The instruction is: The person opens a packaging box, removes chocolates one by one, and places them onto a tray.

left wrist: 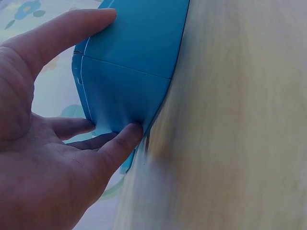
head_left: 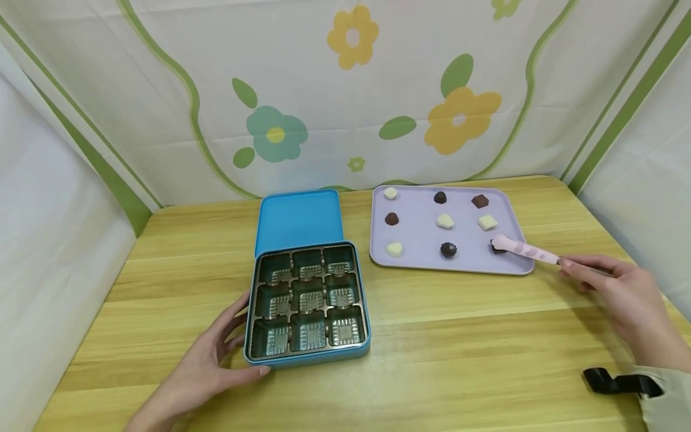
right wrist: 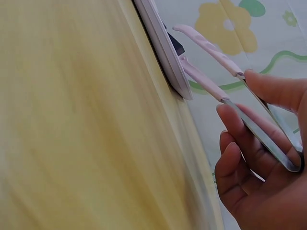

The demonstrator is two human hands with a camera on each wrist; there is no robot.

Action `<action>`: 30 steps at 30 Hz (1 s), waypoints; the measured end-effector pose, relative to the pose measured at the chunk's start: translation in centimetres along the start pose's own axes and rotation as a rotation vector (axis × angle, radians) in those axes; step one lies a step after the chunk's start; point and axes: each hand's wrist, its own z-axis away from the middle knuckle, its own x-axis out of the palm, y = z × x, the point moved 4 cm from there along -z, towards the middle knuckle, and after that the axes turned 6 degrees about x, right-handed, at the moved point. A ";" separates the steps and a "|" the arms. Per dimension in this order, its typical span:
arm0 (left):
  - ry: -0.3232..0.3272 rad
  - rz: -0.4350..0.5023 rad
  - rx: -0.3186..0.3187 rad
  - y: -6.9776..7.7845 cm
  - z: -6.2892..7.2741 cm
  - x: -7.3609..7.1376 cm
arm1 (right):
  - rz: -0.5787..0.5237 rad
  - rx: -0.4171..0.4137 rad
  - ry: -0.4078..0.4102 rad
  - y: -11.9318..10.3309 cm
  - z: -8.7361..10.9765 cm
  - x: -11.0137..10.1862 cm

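Observation:
A blue tin box [head_left: 318, 360] sits on the table, holding a dark plastic insert [head_left: 309, 278] of several bare square compartments. My left hand [head_left: 200, 363] holds the tin's near left corner, thumb at the front wall and fingers against the left side. In my right hand [head_left: 628, 300] are tongs [head_left: 526, 250] with pale pink tips and metal arms. Those tips stand apart at a dark chocolate [head_left: 495, 247] on the lilac tray [head_left: 418, 237]; in the right wrist view the dark chocolate [right wrist: 176, 45] shows near them. Whether they touch it, I cannot tell.
Several other chocolates, white, brown and dark, lie spaced out on the tray, among them a white square [head_left: 487, 222] and a dark round one [head_left: 448, 250]. Behind the tin lies its blue lid [head_left: 299, 222]. A flowered cloth [head_left: 324, 96] hangs at the table's back.

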 end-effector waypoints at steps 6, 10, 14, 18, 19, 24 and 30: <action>-0.001 -0.006 -0.002 0.0 0.0 0.0 | -0.004 -0.012 0.016 -0.1 0.1 -0.2; -0.001 -0.009 -0.002 0.0 0.0 -0.1 | 0.024 -0.049 0.021 -0.4 0.3 0.0; -0.002 -0.011 -0.003 0.0 0.0 -0.1 | 0.020 -0.064 0.055 -0.5 0.5 -0.1; -0.002 -0.017 -0.002 0.0 0.0 -0.1 | 0.002 -0.059 0.073 -0.6 0.6 -0.2; -0.001 -0.019 -0.002 0.0 0.0 -0.1 | 0.001 -0.059 0.078 -0.6 0.6 -0.2; 0.000 -0.018 -0.009 0.1 0.0 -0.1 | 0.007 -0.068 0.084 -0.7 0.5 -0.1; 0.000 -0.023 -0.003 0.1 0.0 -0.1 | 0.066 -0.064 0.082 -0.6 0.5 0.1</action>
